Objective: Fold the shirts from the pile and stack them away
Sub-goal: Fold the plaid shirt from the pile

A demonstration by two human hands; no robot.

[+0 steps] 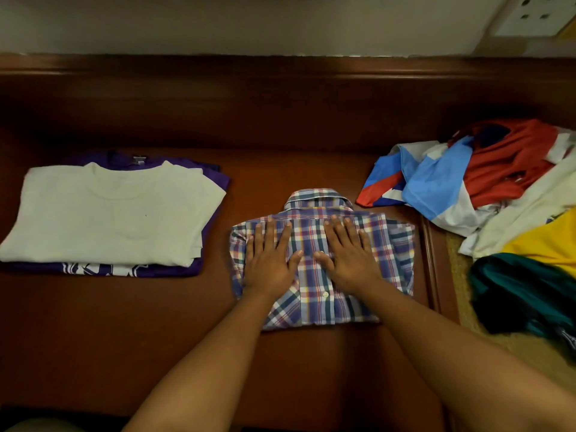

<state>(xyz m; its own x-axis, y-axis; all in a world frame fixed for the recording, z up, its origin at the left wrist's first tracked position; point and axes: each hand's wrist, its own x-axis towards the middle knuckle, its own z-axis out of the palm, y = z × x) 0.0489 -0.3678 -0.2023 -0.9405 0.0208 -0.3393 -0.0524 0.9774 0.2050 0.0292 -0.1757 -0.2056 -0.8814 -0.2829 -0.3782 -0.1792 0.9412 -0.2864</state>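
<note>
A folded plaid shirt (396,244) lies in the middle of the brown wooden surface (124,322), collar pointing away from me. My left hand (269,260) and my right hand (349,254) both press flat on it, fingers straight and spread, side by side. To the left sits a stack of folded shirts: a white T-shirt (109,213) on top of a purple one (131,271). At the right lies the unfolded pile (498,188), with red, blue-and-white, yellow and dark teal garments tangled together.
A raised wooden back panel (280,98) runs along the far side, with a wall behind it. A wall socket plate (530,17) shows at the top right. A woven mat (461,275) lies under part of the pile at the right.
</note>
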